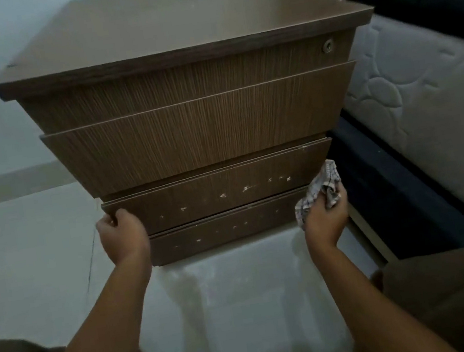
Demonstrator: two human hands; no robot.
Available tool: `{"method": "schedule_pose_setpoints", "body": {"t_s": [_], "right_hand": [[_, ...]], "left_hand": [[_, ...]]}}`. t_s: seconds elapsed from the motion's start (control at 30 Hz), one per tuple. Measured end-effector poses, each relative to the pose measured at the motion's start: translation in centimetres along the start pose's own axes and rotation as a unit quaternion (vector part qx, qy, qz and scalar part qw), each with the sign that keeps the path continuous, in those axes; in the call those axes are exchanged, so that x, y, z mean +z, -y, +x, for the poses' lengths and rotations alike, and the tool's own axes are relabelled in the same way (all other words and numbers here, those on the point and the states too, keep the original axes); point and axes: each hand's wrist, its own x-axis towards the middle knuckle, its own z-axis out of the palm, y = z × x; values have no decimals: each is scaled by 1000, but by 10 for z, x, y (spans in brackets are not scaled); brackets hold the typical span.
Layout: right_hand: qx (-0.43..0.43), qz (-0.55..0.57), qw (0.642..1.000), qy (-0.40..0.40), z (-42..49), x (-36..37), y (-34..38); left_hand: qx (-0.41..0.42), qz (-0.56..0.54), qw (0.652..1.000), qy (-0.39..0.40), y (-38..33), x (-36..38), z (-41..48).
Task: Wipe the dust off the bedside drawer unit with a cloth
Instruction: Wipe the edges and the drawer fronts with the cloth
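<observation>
A brown wooden bedside drawer unit (190,98) stands on the pale floor, with several drawer fronts and a small round lock at the upper right. My left hand (123,236) grips the left end of a lower drawer front (222,198), fingers curled round its edge. My right hand (324,216) holds a bunched checked cloth (320,190) against the right end of the lower drawer fronts. White specks dot the two lowest drawer fronts.
A bed with a quilted white mattress (429,106) and dark frame (390,189) stands right beside the unit. A white wall lies behind and to the left. Glossy floor tiles (237,309) spread in front. My knees show at the bottom corners.
</observation>
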Motion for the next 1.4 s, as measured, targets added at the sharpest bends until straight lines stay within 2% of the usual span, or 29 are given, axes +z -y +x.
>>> {"method": "schedule_pose_setpoints", "body": {"t_s": [0.17, 0.3, 0.4, 0.8, 1.23, 1.4], "right_hand": [[-16, 0, 1000, -27, 25, 10, -3], [-41, -20, 998, 48, 29, 28, -14], [-54, -45, 995, 71, 22, 40, -21], [-104, -70, 988, 92, -44, 89, -33], [-142, -70, 971, 178, -120, 119, -38], [-112, -46, 971, 206, -153, 135, -35]], "left_hand": [[13, 8, 1000, -3, 5, -4, 5], [29, 18, 999, 7, 8, -7, 7], [33, 25, 999, 21, 10, -13, 11], [11, 35, 994, 104, 13, -35, 36], [13, 69, 989, 129, 11, -44, 41], [30, 84, 988, 124, 3, -46, 39]]}}
